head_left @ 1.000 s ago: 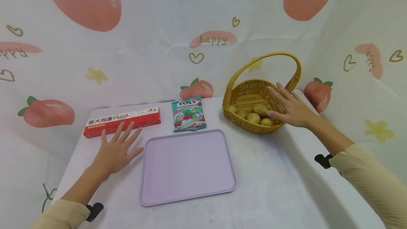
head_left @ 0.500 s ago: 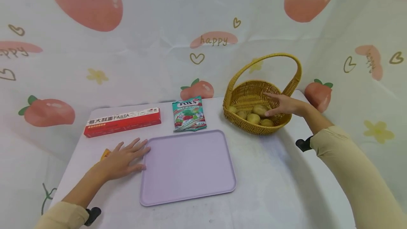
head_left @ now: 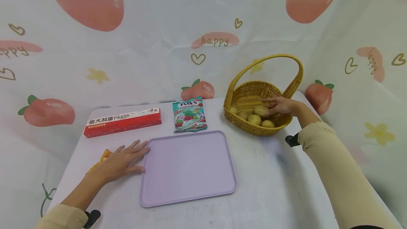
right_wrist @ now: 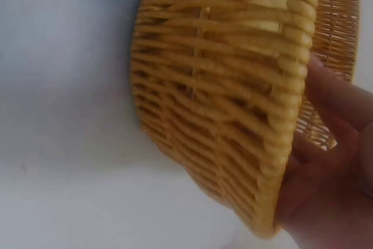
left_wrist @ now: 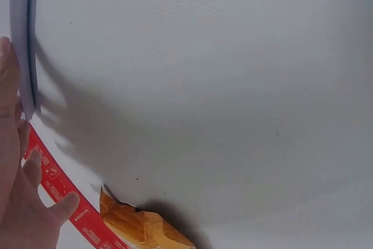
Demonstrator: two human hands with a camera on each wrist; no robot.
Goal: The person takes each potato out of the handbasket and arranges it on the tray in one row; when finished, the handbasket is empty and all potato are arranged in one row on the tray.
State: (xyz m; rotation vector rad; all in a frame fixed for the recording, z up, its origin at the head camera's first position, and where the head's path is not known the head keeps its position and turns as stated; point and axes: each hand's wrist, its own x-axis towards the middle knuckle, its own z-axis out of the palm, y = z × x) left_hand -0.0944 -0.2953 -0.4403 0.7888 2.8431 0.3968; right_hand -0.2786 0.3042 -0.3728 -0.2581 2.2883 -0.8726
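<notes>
My left hand (head_left: 122, 162) lies at the left rim of a lilac tray (head_left: 190, 169), its straight fingers touching the edge. In the left wrist view, fingers (left_wrist: 9, 80) meet the tray's rim (left_wrist: 23, 39). My right hand (head_left: 281, 106) reaches over the right side of a yellow wicker basket (head_left: 246, 125). Its fingers are apart, the thumb and fingertips close to a potato (head_left: 260, 111) among several in the basket. In the right wrist view, the basket wall (right_wrist: 215, 86) hides the potatoes and most of the fingertips; contact with the potato cannot be made out.
A red and white pasta box (head_left: 124, 123) lies at the back left. Beside it is a green Fox's candy bag (head_left: 189, 114), behind the tray. An orange packet (head_left: 105, 155) is partly covered by the left hand. A printed cloth (head_left: 152, 45) hangs behind the table.
My right hand has moved from above the basket's right side down into it, towards the potatoes. The left hand has come down and right, from near the pasta box to the tray's rim.
</notes>
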